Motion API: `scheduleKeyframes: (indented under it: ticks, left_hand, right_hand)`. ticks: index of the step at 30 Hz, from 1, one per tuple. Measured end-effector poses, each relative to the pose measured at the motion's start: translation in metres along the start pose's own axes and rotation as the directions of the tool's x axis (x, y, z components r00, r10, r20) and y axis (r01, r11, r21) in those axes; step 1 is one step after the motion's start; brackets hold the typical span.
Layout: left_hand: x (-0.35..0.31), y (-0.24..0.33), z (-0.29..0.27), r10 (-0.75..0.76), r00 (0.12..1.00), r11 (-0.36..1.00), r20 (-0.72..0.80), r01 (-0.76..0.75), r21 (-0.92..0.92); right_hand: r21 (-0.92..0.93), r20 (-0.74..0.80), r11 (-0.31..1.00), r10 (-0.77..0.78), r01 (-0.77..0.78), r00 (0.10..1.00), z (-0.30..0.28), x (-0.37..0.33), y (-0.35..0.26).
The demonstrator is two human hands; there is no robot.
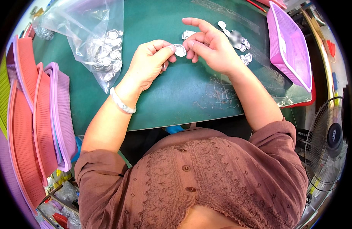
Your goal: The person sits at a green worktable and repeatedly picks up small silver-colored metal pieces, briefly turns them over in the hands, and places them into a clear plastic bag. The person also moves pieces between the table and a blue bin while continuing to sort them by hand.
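Note:
Between the thumb and fingers of my left hand (149, 61) is a small round silvery-white piece (180, 50) with a rumpled rim. My right hand (210, 45) is just to its right, index finger stretched out, thumb and other fingers loosely bent beside the piece's edge. No object shows in the right hand. Behind it lies another crinkled silvery piece (188, 34). More such pieces (246, 58) are scattered right of the right hand, near a blurred grey round spot. A clear plastic bag (78, 42) with many silvery pieces lies left of my hands.
The green tabletop (176, 95) has scuffed patches and clear tape. A purple mesh basket (290, 49) stands at the right edge. Stacked pink, orange and purple baskets (61, 114) crowd the left side. A black fan (328, 141) is at the lower right.

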State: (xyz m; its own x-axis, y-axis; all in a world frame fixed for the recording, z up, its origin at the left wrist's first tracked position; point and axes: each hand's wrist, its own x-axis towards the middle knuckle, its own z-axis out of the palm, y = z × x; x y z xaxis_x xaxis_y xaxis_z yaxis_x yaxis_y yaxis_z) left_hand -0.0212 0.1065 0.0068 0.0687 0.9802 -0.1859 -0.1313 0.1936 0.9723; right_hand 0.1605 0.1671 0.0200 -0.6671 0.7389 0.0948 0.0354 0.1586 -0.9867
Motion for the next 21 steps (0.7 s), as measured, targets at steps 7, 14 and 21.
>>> scheduleKeyframes:
  ticks: [7,14,21]
  left_hand:
    - [0.0007,-0.0015,-0.0014,0.006,1.0,0.999,0.002,-0.006,-0.041]
    - [0.0,0.0004,-0.0014,-0.053,0.998,0.991,0.027,0.056,-0.12]
    - [-0.0013,0.0054,0.0002,-0.135,0.988,0.945,0.078,0.152,-0.289]
  right_hand:
    - [0.069,0.034,0.997,0.02,-0.023,0.999,0.0024,0.0001,0.0017]
    - [0.087,0.022,0.996,0.008,-0.01,1.0,0.0024,0.0006,0.0023]
    - [-0.294,-0.042,0.912,-0.311,0.285,0.95,0.0099,-0.0019,0.0052]
